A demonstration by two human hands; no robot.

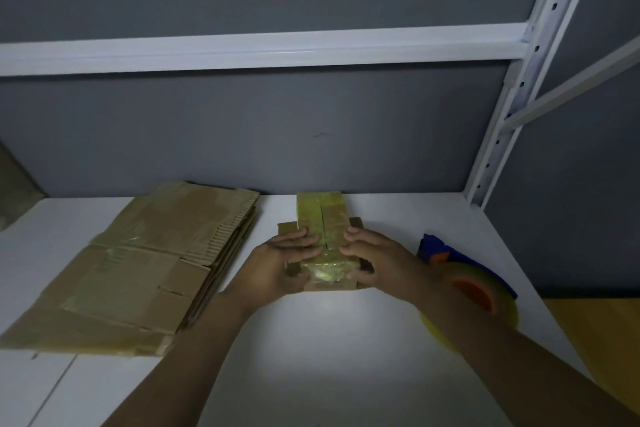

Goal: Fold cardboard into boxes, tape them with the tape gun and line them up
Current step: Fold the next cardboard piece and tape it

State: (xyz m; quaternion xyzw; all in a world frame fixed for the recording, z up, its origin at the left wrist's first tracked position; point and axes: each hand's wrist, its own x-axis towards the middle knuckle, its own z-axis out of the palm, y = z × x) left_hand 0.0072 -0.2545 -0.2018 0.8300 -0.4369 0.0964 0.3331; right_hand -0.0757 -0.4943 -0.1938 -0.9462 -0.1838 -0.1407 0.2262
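Note:
A small cardboard box lies on the white shelf, its two top flaps meeting along a centre seam, glossy tape on its near end. My left hand grips the box's near left side, fingers over the left flap and thumb on the near face. My right hand grips the near right side the same way. A blue and orange tape gun with a clear tape roll lies just right of my right wrist, partly hidden by the forearm.
A stack of flattened cardboard sheets lies on the shelf's left half. A grey back wall stands behind the box. A white upright post and shelf beam frame the bay. A yellow surface shows at lower right.

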